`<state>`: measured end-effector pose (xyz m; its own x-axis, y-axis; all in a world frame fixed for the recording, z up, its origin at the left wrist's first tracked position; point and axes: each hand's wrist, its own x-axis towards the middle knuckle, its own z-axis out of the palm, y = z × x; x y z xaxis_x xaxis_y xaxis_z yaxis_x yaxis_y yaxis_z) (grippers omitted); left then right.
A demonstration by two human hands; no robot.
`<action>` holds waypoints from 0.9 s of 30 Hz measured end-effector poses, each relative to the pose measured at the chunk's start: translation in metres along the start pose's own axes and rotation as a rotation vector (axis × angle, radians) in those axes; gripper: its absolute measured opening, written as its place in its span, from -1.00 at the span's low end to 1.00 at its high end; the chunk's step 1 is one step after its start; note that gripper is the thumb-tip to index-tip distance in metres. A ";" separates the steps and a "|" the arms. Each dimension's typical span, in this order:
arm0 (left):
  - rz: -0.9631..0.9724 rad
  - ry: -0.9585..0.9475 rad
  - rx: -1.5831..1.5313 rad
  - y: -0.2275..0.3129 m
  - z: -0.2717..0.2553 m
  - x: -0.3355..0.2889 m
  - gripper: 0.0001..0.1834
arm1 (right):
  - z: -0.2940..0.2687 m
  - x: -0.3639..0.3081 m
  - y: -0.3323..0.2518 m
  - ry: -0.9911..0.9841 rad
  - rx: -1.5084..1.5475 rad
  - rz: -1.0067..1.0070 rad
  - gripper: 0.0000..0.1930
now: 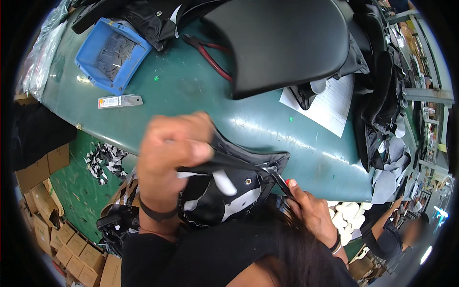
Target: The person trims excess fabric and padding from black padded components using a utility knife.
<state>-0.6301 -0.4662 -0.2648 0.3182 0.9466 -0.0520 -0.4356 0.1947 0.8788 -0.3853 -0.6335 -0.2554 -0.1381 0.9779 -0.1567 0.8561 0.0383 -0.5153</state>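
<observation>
Head view shows my left hand [174, 148] clamped on a taut black leathery strip [227, 162] and my right hand [311, 213] round a dark metal hand tool [281, 182] over the black leathery cover [241, 189] at the green table's [325, 177] edge, seemingly midway, loose flaps left.

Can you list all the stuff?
Table: one, green, middle
Bin: one, blue, upper left
Pieces: many, grey, in bin
Flat item: one, pale, below bin
Pincers: one, red handles, beside cushion
Cushion: one, black, top centre
Paper: one, white, near cushion
Cover: one, mostly black, between hands
Hand tool: one, dark, right hand
Scraps: many, black, white, floor
Cartons: several, brown, lower left
Pads: many, cream, lower right
Person: one, black clothes, right
Left hand: one, bare, gripping cover
Right hand: one, bare, holding tool
</observation>
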 end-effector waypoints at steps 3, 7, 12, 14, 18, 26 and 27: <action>-0.002 -0.016 -0.100 0.009 0.015 0.002 -0.69 | 0.002 0.012 -0.005 0.003 -0.073 0.093 -0.45; 0.004 -0.181 0.392 0.014 0.006 0.002 -0.77 | -0.024 0.048 -0.003 -0.123 -0.209 0.039 -0.48; 0.194 -0.343 1.485 -0.025 0.027 -0.027 -0.84 | -0.017 0.043 0.013 -0.075 0.087 -0.005 -0.51; 0.260 -0.393 1.471 -0.034 0.030 -0.032 -0.82 | -0.009 0.038 0.013 0.101 0.205 0.019 -0.50; 0.237 -0.480 1.163 -0.036 0.026 -0.023 -0.74 | -0.016 0.049 0.006 -0.071 -0.014 -0.012 -0.48; 0.198 -0.388 -0.064 -0.022 -0.005 0.011 -0.63 | 0.008 0.021 -0.013 0.050 0.042 0.032 -0.40; 0.218 0.080 0.706 0.008 0.005 -0.009 -0.74 | 0.014 0.012 -0.012 0.037 0.049 0.062 -0.37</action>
<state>-0.6319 -0.4743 -0.2552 0.2122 0.9660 0.1474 0.1720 -0.1854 0.9675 -0.4042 -0.6252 -0.2624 -0.0669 0.9850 -0.1589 0.8370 -0.0313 -0.5463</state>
